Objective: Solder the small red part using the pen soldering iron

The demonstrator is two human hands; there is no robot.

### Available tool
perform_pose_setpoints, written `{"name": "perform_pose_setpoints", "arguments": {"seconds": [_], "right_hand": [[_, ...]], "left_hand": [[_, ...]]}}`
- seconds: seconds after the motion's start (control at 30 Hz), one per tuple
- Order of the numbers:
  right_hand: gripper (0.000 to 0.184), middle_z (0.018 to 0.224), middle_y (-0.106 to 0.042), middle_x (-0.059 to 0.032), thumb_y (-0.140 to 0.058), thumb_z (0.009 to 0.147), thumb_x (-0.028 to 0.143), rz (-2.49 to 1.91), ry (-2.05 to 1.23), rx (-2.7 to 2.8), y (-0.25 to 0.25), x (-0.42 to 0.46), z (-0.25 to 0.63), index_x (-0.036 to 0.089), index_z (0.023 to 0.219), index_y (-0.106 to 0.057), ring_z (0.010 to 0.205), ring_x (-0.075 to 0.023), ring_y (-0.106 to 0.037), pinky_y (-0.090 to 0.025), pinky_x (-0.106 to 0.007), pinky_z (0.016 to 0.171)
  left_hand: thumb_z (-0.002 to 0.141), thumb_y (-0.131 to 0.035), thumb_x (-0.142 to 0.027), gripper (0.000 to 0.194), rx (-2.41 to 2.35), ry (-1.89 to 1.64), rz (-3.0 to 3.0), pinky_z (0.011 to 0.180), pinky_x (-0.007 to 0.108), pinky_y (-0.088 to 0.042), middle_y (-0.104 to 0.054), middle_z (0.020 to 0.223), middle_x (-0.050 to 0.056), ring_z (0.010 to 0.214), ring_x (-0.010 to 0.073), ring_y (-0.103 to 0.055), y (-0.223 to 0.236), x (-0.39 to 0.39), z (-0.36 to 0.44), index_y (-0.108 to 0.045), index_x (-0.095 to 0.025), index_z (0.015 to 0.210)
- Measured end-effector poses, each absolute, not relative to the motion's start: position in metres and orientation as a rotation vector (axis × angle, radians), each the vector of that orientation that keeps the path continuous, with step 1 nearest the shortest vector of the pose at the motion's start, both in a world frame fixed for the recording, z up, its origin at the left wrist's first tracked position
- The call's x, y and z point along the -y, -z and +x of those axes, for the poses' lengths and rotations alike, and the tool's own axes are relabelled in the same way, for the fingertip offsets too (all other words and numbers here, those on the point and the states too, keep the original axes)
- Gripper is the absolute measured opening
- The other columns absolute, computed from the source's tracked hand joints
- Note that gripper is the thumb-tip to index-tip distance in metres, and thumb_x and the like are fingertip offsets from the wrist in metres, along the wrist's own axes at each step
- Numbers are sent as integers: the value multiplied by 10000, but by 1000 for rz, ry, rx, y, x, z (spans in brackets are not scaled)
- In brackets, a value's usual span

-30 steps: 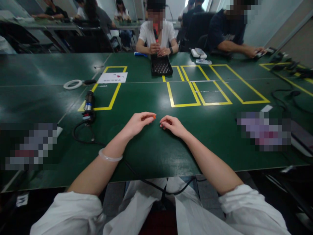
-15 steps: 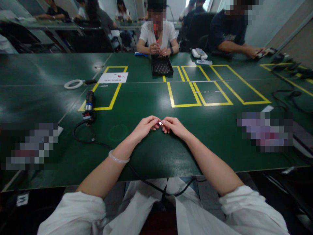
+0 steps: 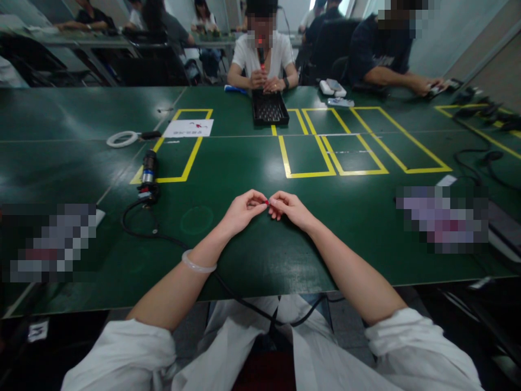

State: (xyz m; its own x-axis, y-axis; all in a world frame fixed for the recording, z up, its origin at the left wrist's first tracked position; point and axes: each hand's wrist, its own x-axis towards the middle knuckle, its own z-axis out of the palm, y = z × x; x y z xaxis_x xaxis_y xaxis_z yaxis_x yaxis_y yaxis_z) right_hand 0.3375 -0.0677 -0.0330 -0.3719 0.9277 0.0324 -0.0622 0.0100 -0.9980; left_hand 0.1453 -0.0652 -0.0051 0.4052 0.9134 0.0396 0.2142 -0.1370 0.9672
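My left hand (image 3: 245, 210) and my right hand (image 3: 288, 207) meet over the green table (image 3: 260, 255), fingertip to fingertip. Pinched between them is a tiny piece (image 3: 267, 202) whose visible side is red. It is too small and too covered by the fingers to name its kind. Both hands are closed, with thumbs and forefingers on the piece. The other fingers of my right hand curl beneath it.
A black torch-like tool (image 3: 149, 168) with a cable lies left. Farther off are a white ring (image 3: 122, 139), a paper sheet (image 3: 188, 128) and a black tray (image 3: 270, 119) before a co-worker (image 3: 262, 62). Yellow tape (image 3: 311, 175) marks rectangles. Blurred-out items (image 3: 443, 220) lie right.
My hands were apart, with an orange bit at my left fingertips. They came together around the small piece; its visible side turned from white to red over the last half second.
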Motion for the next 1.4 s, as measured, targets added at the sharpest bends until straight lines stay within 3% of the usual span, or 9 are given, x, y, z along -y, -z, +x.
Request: {"name": "perform_pose_setpoints", "arguments": {"seconds": [0.23, 0.6, 1.03, 1.23, 1.4], "right_hand": [[346, 784, -624, 16, -767, 752, 379, -844, -1463, 1461, 37, 67, 338, 174, 970, -592, 624, -91, -587, -468, -208, 551], [337, 910, -609, 0, -718, 747, 290, -827, -1357, 1507, 42, 65, 336, 202, 1023, -547, 636, -84, -544, -459, -226, 590], [280, 862, -620, -8, -689, 783, 347, -912, -1275, 1552, 39, 66, 339, 192, 980, -563, 660, -106, -540, -458, -253, 638], [271, 756, -597, 16, -696, 753, 351, -1035, -1180, 1594, 40, 62, 342, 177, 934, -593, 637, -109, -523, -420, -249, 623], [265, 688, -565, 34, -700, 733, 365, -1049, -1214, 1582, 41, 62, 341, 180, 891, -592, 599, -105, -498, -398, -244, 594]], "left_hand": [[756, -736, -371, 333, -1031, -869, 1607, 767, 297, -496, -654, 945, 69, 822, 158, -622, 10, 63, 145, -599, -142, 955], [769, -717, -320, 300, -1027, -937, 1725, 798, 303, -494, -630, 972, 62, 834, 151, -603, 9, 65, 146, -582, -158, 983], [851, -653, -371, 350, -1048, -976, 1946, 885, 333, -491, -641, 1022, 80, 924, 185, -630, 3, 57, 133, -582, -164, 1124], [844, -630, -367, 378, -1777, -1083, 2217, 1007, 409, -395, -596, 1185, 127, 1132, 283, -551, -11, 18, 50, -590, -183, 1172], [774, -702, -420, 620, -2538, -887, 1841, 999, 520, -356, -518, 1291, 193, 1189, 363, -469, -10, 1, -38, -516, -98, 1270]]}}
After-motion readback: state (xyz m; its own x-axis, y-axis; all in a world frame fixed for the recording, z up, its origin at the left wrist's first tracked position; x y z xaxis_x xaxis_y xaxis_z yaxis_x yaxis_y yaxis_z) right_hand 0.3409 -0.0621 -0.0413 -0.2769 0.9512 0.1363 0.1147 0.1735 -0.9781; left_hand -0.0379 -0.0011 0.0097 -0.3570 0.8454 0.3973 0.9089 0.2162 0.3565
